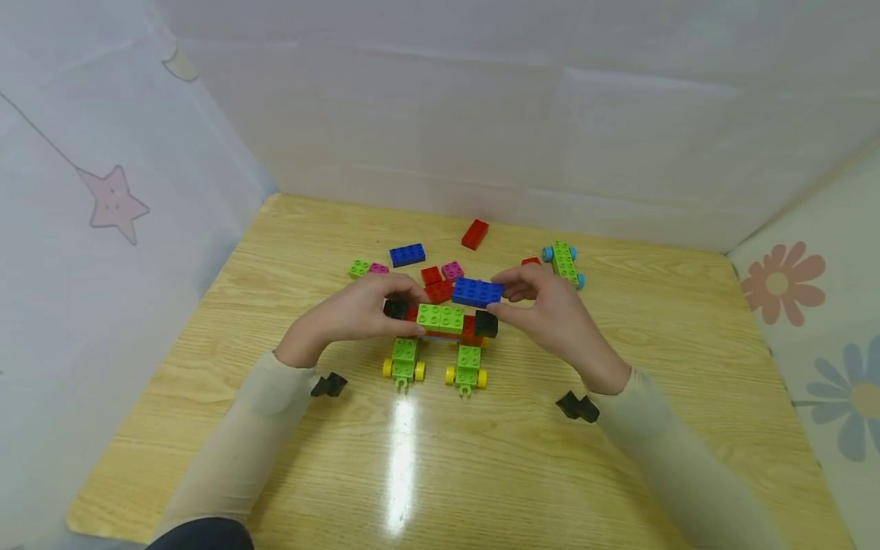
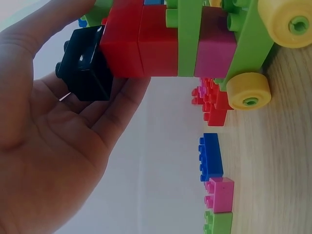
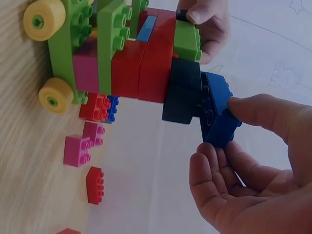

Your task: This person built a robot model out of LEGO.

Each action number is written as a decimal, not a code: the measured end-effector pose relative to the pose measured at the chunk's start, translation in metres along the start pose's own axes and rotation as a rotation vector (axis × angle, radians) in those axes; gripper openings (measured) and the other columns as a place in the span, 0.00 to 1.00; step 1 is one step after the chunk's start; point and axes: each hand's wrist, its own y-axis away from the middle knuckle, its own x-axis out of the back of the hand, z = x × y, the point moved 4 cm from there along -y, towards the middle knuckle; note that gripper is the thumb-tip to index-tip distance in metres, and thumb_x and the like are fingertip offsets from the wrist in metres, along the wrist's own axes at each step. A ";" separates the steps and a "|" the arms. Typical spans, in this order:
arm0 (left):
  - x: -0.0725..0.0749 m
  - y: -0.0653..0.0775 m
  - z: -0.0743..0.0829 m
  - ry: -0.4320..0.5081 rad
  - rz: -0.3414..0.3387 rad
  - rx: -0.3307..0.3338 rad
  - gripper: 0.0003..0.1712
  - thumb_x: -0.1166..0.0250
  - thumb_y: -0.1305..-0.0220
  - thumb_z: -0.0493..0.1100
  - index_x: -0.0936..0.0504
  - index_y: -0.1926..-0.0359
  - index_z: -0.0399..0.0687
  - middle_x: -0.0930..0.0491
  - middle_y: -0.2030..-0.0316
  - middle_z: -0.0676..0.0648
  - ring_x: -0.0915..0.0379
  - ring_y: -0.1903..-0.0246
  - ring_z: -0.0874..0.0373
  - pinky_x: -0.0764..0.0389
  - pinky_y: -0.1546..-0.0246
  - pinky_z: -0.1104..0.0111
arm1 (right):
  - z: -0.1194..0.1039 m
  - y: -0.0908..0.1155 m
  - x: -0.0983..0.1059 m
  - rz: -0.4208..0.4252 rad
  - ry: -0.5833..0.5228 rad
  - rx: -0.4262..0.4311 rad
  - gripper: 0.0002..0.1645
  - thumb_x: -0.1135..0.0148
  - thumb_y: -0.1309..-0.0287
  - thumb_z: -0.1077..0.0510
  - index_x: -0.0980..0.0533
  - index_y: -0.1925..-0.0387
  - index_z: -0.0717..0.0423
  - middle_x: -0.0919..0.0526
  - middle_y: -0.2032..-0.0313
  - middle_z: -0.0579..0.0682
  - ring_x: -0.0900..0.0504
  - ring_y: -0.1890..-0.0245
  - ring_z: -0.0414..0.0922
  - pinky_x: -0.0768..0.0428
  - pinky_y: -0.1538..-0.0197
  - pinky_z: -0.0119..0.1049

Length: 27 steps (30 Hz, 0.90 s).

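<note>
A vehicle built of toy bricks stands on the table, its light green bricks (image 1: 441,318) on top and a black brick at each end. Yellow wheels (image 2: 249,91) carry it on green bases. My left hand (image 1: 360,309) grips its left end, thumb in front and fingers behind, around the black brick (image 2: 85,63). Between thumb and fingers, my right hand (image 1: 546,309) pinches a blue brick (image 1: 477,292) by its right end. In the right wrist view that brick is tilted against the studs of the right black brick (image 3: 183,91); whether they are joined, I cannot tell.
Behind the vehicle lie loose bricks: a blue one (image 1: 408,254), a red one (image 1: 475,234), a pink one (image 1: 453,270) and several more. A green base with blue wheels (image 1: 564,262) stands at the back right. White cloth (image 1: 440,114) hangs behind the table (image 1: 522,473).
</note>
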 end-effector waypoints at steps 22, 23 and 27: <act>0.016 0.008 0.012 0.081 0.141 -0.068 0.19 0.21 0.28 0.46 0.10 0.39 0.50 0.08 0.44 0.49 0.13 0.45 0.53 0.12 0.38 0.45 | -0.016 -0.004 -0.031 -0.063 -0.071 0.056 0.23 0.22 0.29 0.52 0.15 0.37 0.48 0.12 0.41 0.49 0.11 0.42 0.51 0.11 0.37 0.54; 0.016 0.008 0.012 0.079 0.137 -0.067 0.19 0.21 0.28 0.46 0.09 0.39 0.51 0.08 0.45 0.49 0.13 0.46 0.53 0.12 0.39 0.46 | -0.016 -0.004 -0.032 -0.063 -0.075 0.060 0.23 0.22 0.29 0.52 0.15 0.37 0.48 0.12 0.42 0.49 0.11 0.42 0.51 0.11 0.37 0.54; 0.016 0.008 0.011 0.076 0.120 -0.065 0.19 0.20 0.29 0.46 0.09 0.39 0.52 0.08 0.47 0.50 0.13 0.47 0.53 0.11 0.40 0.46 | -0.016 -0.005 -0.034 -0.064 -0.085 0.077 0.22 0.21 0.30 0.53 0.14 0.37 0.47 0.12 0.42 0.48 0.11 0.43 0.50 0.11 0.37 0.53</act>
